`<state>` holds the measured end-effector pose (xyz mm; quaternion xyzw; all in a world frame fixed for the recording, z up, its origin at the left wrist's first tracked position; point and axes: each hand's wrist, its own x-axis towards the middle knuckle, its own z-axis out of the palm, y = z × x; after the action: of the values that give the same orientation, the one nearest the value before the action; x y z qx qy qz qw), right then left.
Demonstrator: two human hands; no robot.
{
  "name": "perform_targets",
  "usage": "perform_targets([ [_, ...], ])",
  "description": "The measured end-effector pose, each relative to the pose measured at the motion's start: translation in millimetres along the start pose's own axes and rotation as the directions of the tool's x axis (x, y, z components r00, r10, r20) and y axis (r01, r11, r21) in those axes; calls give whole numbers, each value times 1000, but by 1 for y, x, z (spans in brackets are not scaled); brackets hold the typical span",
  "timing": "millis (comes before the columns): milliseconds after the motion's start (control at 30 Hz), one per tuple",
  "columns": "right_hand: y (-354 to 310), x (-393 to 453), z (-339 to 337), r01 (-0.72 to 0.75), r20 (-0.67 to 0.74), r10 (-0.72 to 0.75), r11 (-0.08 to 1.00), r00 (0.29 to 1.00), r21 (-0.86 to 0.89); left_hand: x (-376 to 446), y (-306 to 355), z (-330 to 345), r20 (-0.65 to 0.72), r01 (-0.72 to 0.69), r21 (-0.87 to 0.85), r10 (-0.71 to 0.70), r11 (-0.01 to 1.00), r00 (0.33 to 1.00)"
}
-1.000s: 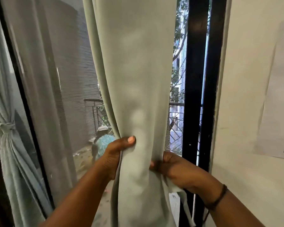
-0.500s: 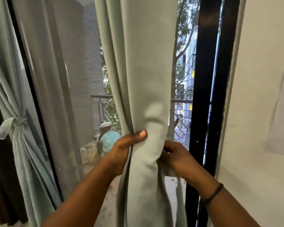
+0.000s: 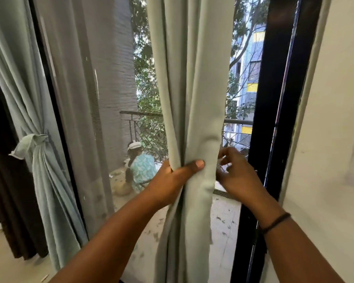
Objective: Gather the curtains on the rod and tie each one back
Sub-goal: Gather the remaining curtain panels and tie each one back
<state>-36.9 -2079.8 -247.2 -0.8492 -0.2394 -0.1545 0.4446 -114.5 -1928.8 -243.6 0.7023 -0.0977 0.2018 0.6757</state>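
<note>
A pale green curtain hangs gathered in the middle of the window. My left hand grips the bunched cloth at waist height, thumb across the front. My right hand is just to the right of the curtain, fingers loosely spread and blurred, apart from the cloth or barely at its edge. I cannot tell whether it holds a tie. At the far left a second green curtain hangs gathered, with a cloth tie knotted around it.
A black window frame stands close on the right, then a white wall. Glass with a mesh screen fills the middle left. A dark brown curtain hangs at the far left. A person crouches outside on the balcony.
My right hand has come off the back of the curtain and opened its fingers beside it. My left hand keeps its grip. The view has shifted right, upward and closer.
</note>
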Motion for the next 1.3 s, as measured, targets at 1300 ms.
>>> perform_targets([
  [1300,-90,-33,134,-381,-548,287,922,786,-64,35,-74,-102,172,-151,437,82,887,982],
])
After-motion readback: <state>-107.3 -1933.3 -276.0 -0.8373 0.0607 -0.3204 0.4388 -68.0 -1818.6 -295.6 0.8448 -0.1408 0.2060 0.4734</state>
